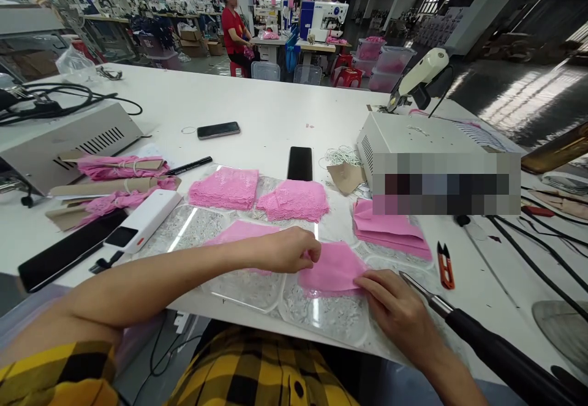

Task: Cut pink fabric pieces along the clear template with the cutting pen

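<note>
Before you spreads the wide white worktable (275, 106), a clear plastic template sheet (257, 289) at its near edge. On that sheet lies the small pink fabric piece (333, 269): your left hand (289, 250) pinches its left edge, your right hand (397, 314) presses its lower right corner, fingers flat.

At the bottom of the frame, a pink fabric piece (333, 269) lies on a clear, silvery speckled template sheet (331, 317). Above it sit two pink lace stacks (224, 188), and at right of centre a stack of plain pink pieces (390, 228). The table (266, 103) is white. A black phone (300, 163) lies at centre, a white power bank (143, 220) at left, orange snips (444, 265) at right. The sleeve (59, 369) at lower left is yellow-and-black check.
</note>
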A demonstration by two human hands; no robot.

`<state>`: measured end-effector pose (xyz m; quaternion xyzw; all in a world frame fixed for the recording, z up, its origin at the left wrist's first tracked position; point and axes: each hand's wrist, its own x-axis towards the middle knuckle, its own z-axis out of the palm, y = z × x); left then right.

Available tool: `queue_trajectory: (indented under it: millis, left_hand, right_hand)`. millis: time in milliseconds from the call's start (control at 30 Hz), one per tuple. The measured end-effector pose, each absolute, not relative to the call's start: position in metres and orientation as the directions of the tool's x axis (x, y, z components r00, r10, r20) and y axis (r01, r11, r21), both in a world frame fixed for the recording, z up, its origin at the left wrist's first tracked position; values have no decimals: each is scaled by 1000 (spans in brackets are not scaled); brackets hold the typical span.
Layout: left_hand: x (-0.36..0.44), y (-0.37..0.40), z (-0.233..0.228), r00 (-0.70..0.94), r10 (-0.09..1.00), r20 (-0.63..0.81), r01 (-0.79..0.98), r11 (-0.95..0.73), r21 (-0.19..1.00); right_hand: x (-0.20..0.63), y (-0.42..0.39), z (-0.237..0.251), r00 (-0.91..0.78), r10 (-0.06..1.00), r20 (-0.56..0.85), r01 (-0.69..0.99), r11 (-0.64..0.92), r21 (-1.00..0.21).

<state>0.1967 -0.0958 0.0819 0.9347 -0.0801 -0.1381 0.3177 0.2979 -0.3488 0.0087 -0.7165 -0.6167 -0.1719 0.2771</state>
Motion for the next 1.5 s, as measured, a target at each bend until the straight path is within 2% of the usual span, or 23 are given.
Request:
queue_trajectory:
  millis: [167,267,333,433,700,1067,1167,1333,1500]
  left_hand:
    - [181,-118,69,965,-223,-138,-111,-823,558]
    - [183,-135,58,968,-236,-84,-171,-869,464]
    - [190,-145,53,967,-241,-85,-185,-891,414]
    - [201,-157,50,965,-232,-125,-161,-895,416]
    - [215,-163,53,966,-181,-186,-59,-850,523]
    - [220,-153,48,965,-122,-234,90,-683,725]
    - [220,-152,48,968,-92,-232,122,-636,762]
    - [219,-147,52,974,-16,-227,183,-537,824]
    - [212,-137,51,955,16,-297,286,-319,903]
  right_hand:
    - [299,-351,7,208,792,574,968,-83,-236]
    - [300,-351,8,205,798,567,968,-78,-239]
    - [300,-351,8,208,798,566,967,-81,-241]
    - [300,-351,8,223,794,565,963,-88,-255]
    - [298,-352,6,297,773,560,936,-121,-330]
    - [295,-353,10,343,767,543,917,-147,-372]
    - [295,-353,13,352,748,563,919,-162,-360]
    - [298,-349,13,361,724,588,931,-247,-269]
    - [299,-329,20,377,706,600,926,-270,-264]
